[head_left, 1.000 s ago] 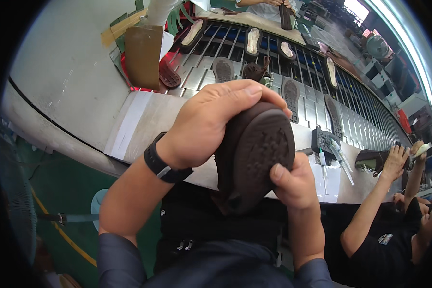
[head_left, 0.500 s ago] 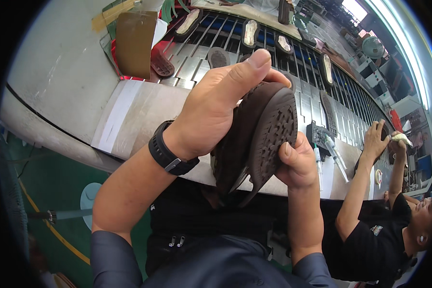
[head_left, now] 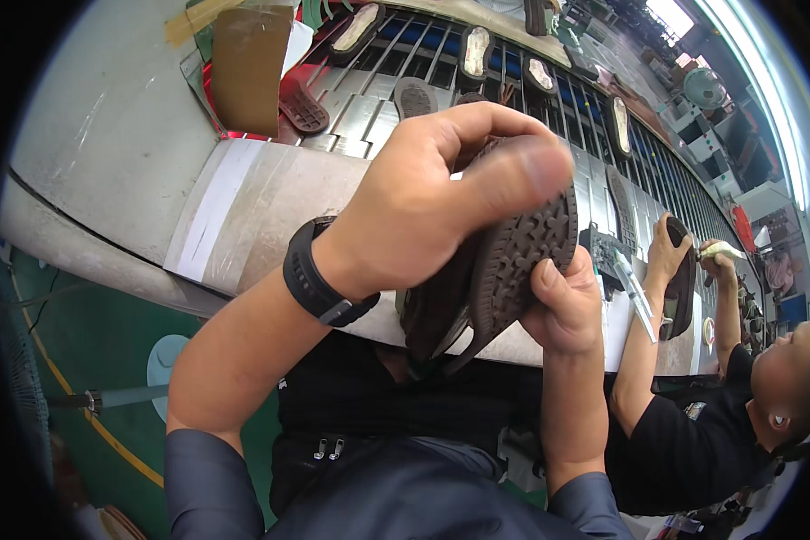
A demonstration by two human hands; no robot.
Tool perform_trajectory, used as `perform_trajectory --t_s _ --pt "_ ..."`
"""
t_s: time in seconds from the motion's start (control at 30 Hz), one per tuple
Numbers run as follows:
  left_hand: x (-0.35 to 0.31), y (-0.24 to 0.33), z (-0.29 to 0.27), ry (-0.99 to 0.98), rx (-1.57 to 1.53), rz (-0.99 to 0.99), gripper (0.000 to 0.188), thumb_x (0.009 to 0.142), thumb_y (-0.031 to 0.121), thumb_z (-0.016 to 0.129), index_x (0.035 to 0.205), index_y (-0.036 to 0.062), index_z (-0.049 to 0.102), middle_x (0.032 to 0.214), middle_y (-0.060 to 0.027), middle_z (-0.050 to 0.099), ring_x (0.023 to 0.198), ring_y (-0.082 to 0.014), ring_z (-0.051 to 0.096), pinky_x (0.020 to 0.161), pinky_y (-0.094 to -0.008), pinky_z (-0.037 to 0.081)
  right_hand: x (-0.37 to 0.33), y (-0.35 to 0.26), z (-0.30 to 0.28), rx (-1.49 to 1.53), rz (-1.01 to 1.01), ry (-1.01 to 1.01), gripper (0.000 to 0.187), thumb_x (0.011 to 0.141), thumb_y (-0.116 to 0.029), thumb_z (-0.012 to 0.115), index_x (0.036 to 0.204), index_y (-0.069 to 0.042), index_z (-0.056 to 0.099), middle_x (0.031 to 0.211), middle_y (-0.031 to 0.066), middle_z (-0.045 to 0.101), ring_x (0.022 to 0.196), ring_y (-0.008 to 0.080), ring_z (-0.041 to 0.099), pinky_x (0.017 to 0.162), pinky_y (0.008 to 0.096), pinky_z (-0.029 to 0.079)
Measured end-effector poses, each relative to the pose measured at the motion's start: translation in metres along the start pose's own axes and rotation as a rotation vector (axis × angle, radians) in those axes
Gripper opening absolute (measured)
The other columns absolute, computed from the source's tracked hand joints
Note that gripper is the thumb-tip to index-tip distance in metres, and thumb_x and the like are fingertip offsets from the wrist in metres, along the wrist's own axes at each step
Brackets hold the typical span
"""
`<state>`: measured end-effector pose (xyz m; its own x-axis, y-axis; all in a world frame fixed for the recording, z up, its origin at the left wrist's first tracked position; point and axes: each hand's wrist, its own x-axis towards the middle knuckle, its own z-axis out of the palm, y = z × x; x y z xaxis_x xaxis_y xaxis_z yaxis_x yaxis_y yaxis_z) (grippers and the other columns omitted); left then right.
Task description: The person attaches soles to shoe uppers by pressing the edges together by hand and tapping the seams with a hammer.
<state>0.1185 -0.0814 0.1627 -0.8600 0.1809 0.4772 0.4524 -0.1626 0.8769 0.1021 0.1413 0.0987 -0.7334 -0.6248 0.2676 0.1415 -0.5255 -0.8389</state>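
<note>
A dark brown shoe is held up in front of me, its upper (head_left: 434, 306) on the left and its treaded outsole (head_left: 517, 270) turned to the right. At the lower end a gap shows between outsole and upper. My left hand (head_left: 423, 180), with a black watch on the wrist, wraps over the shoe's top end, its thumb pressed across the edge of the outsole. My right hand (head_left: 567, 306) grips the outsole's right side, thumb on the tread and the other fingers mostly hidden behind it.
Beyond the worktable (head_left: 261, 216) runs a slatted metal conveyor (head_left: 355, 103) carrying several shoe parts, among them a reddish-brown sole (head_left: 303, 106). Brushes (head_left: 634, 286) and a dark block (head_left: 603, 247) lie to the right. A co-worker (head_left: 693, 432) there handles a dark shoe (head_left: 681, 288) and a pale cloth (head_left: 722, 249).
My left hand has shifted right, its thumb now lying over the outsole's top edge. The shoe has moved slightly right with my right hand. The co-worker's shoe has come closer to their body.
</note>
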Motion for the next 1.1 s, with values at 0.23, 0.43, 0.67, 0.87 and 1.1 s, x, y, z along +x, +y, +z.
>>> perform_trajectory --t_s 0.23,0.43,0.67,0.87,1.1 --pt "0.016 -0.021 -0.014 0.088 -0.11 -0.029 0.054 0.116 0.041 0.051 0.141 -0.0047 0.066 0.123 -0.0105 0.076 0.108 -0.0147 0.073 0.1 -0.03 0.058 0.016 -0.002 -0.003 -0.057 0.027 0.047 0.039 0.109 -0.019 0.068 0.138 0.006 0.064 0.128 0.0145 0.075 0.113 0.0207 0.074 0.101 0.0369 0.06" --pt "0.023 -0.033 -0.024 0.031 -0.283 -0.104 0.061 0.117 0.047 0.047 0.146 -0.0041 0.061 0.13 -0.0114 0.073 0.115 -0.0159 0.072 0.104 -0.0327 0.058 0.026 0.0 -0.011 0.003 0.094 0.072 0.043 0.11 -0.021 0.066 0.14 0.008 0.061 0.13 0.0165 0.074 0.112 0.0209 0.074 0.1 0.0357 0.061" --pt "0.022 -0.038 -0.026 0.043 -0.118 -0.017 0.056 0.111 0.041 0.064 0.146 -0.0026 0.062 0.124 -0.0098 0.075 0.11 -0.0137 0.073 0.099 -0.0287 0.06 0.029 0.005 -0.012 0.023 0.082 0.109 0.047 0.114 -0.023 0.053 0.143 0.012 0.047 0.123 0.0268 0.071 0.098 0.0357 0.08 0.076 0.0507 0.072" --pt "0.02 -0.041 -0.027 0.039 -0.132 0.023 0.056 0.112 0.042 0.06 0.146 -0.0022 0.062 0.123 -0.0081 0.075 0.109 -0.0126 0.073 0.099 -0.028 0.059 0.031 0.008 0.0 -0.102 0.016 0.19 0.044 0.114 -0.021 0.052 0.142 0.012 0.048 0.121 0.0256 0.072 0.094 0.034 0.08 0.072 0.0463 0.072" --pt "0.008 -0.032 -0.029 -0.042 -0.025 0.08 0.081 0.099 0.039 0.082 0.16 -0.001 0.048 0.138 -0.0106 0.068 0.126 -0.0164 0.065 0.112 -0.0328 0.049 0.027 0.006 0.004 -0.087 0.011 0.126 0.037 0.11 -0.018 0.065 0.137 0.007 0.064 0.126 0.0149 0.075 0.111 0.0202 0.074 0.099 0.0359 0.061"
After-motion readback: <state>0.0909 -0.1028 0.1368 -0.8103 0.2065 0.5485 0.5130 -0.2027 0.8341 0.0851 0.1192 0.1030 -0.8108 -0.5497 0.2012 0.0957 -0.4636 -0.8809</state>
